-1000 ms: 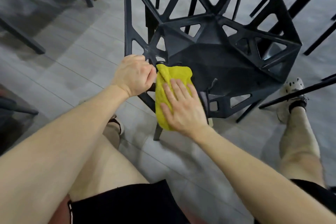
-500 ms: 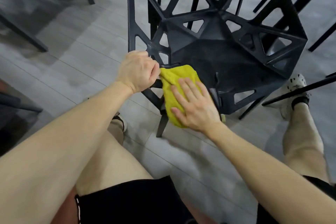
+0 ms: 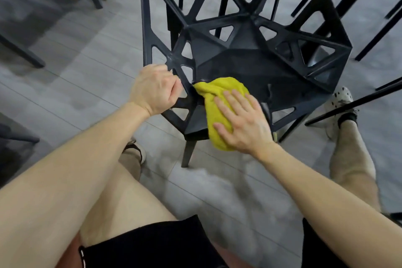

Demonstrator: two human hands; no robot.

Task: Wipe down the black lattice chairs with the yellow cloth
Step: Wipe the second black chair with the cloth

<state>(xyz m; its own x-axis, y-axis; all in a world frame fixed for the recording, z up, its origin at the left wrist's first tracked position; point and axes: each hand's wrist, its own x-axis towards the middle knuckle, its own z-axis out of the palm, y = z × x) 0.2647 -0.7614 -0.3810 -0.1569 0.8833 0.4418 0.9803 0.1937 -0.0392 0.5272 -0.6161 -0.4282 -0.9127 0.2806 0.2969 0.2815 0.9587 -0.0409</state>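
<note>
Black lattice chair: left hand grips its front-left strut, fingers curled. Yellow cloth: on seat's front edge, under right hand, fingers straight, slightly spread.

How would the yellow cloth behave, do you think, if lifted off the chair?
Probably floppy: the yellow cloth bunches and drapes over the chair edge. Likely light, not slippery: a flat right hand alone pins it.

Wide bare floor lies left of the chair. The chair's lattice gaps are narrow triangles. To its right, thin black legs crowd in slantwise, one crossing over a shoe.
</note>
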